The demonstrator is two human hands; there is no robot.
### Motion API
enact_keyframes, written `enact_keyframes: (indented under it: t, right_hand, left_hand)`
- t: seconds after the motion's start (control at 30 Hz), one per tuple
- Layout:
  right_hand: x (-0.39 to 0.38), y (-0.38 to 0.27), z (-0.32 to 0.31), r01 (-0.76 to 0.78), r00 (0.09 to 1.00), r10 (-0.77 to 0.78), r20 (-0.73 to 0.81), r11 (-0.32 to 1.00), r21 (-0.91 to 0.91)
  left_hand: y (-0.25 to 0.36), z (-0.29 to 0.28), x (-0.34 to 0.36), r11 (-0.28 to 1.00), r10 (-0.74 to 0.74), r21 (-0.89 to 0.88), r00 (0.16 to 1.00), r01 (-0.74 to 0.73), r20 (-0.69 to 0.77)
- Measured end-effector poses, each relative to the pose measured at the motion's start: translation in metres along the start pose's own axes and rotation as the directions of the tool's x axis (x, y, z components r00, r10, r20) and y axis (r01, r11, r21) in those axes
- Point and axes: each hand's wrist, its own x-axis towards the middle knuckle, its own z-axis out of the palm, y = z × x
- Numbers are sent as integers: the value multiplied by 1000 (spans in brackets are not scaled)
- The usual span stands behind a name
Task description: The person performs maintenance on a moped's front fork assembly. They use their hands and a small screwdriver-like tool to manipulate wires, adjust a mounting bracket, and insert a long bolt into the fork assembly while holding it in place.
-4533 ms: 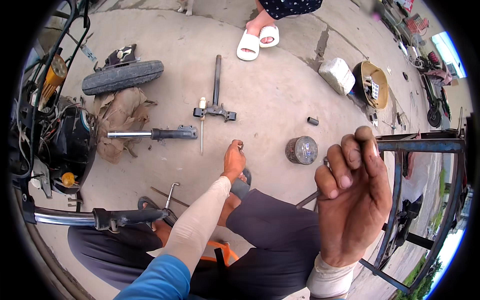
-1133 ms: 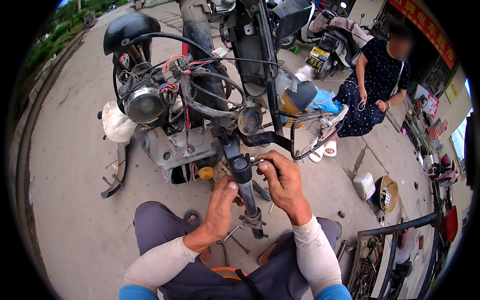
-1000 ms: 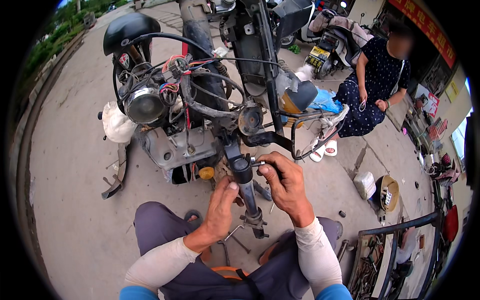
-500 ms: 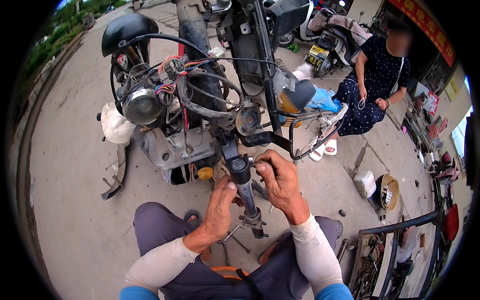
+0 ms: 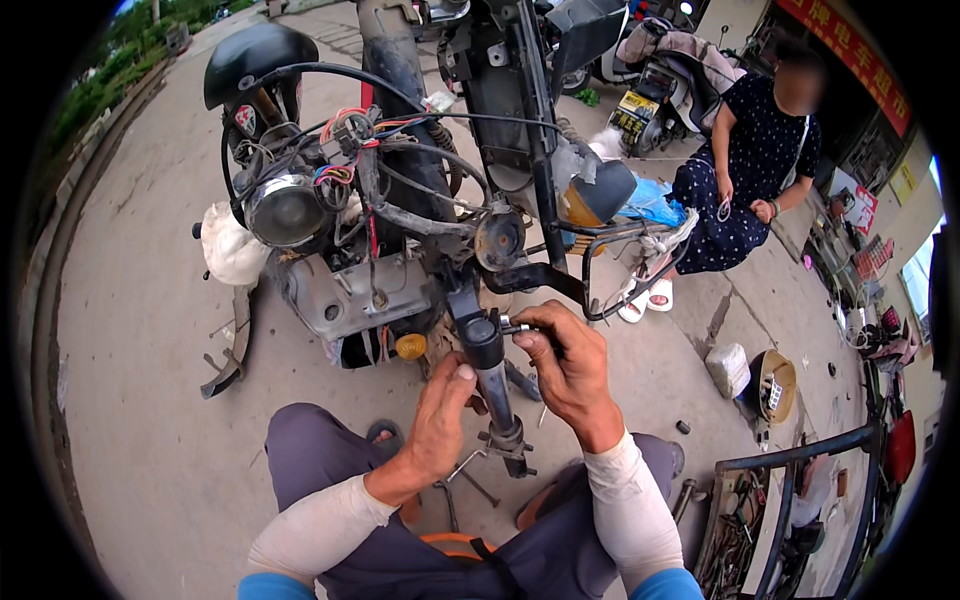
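In front of me a dark metal tube point(image 5: 497, 392) slants down from the frame of a stripped vehicle, with a thick round collar point(image 5: 482, 340) at its upper part. My left hand point(image 5: 435, 415) is closed at the tube's left side, thumb against it and fingertips partly hidden behind. Thumb and bent fingers of my right hand point(image 5: 568, 362) pinch a small shiny bolt point(image 5: 508, 325) at the collar's right side; its far end is hidden. Lower down, a clamp-like fitting point(image 5: 507, 442) with bolts sticking out surrounds the tube.
Above stand a loose headlight point(image 5: 287, 211), tangled wires point(image 5: 345, 135) and a round horn point(image 5: 498, 241). A bent handlebar-like tube point(image 5: 590, 290) juts right. Wrenches point(image 5: 466, 466) lie between my feet. A seated person point(image 5: 755, 170) is at right, near a basin point(image 5: 775, 385) and a metal rack point(image 5: 800, 450).
My right hand has shifted slightly to the right, and more of the bolt shows beside the collar. The left hand stays nearly still.
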Motion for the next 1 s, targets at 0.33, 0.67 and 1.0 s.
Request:
enact_keyframes:
  t: [0.33,0.67,1.0]
  right_hand:
    - [2,10,2,52,998,-49,35,994,-99]
    - [3,0,-3,42,998,-42,36,999,4]
    - [-1,7,-4,-42,996,50,75,993,-107]
  left_hand:
    - [1,0,0,1000,-7,-1,1000,7,9]
    - [3,0,1,1000,-11,-10,1000,11,15]
    - [5,-1,1,1000,-18,-5,1000,18,16]
